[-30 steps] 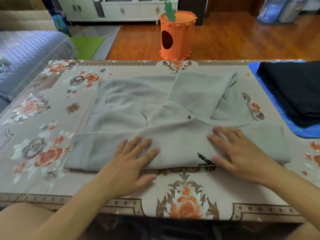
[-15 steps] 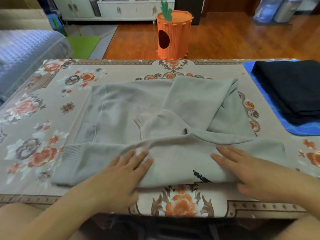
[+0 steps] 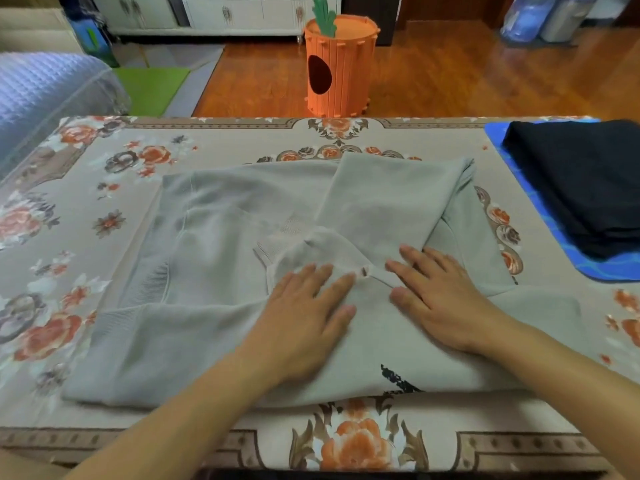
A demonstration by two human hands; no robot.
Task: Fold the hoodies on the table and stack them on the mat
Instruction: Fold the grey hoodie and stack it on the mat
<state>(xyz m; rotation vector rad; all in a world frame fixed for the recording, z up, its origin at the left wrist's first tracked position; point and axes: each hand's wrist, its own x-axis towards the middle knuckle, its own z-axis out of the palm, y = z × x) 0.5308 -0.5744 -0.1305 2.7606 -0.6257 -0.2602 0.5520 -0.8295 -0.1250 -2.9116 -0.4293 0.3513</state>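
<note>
A grey hoodie (image 3: 214,237) lies spread across the middle of the table, with one sleeve folded along its near edge and the other laid diagonally over the body. My left hand (image 3: 304,317) rests flat on the cloth near the middle, fingers straight. My right hand (image 3: 440,299) lies flat beside it, fingers straight, pressing the fold where the sleeves meet. A folded black hoodie (image 3: 581,181) sits on the blue mat (image 3: 540,216) at the right edge.
The table wears a flowered cloth (image 3: 69,237) with bare room left of the hoodie. Beyond the far edge stands an orange carrot-shaped bin (image 3: 339,67) on a wooden floor. A blue quilted cover (image 3: 41,95) lies at the far left.
Both hands slid away from me and toward each other, from the near sleeve up to the middle of the hoodie. The hoodie sits closer to the near edge in view.
</note>
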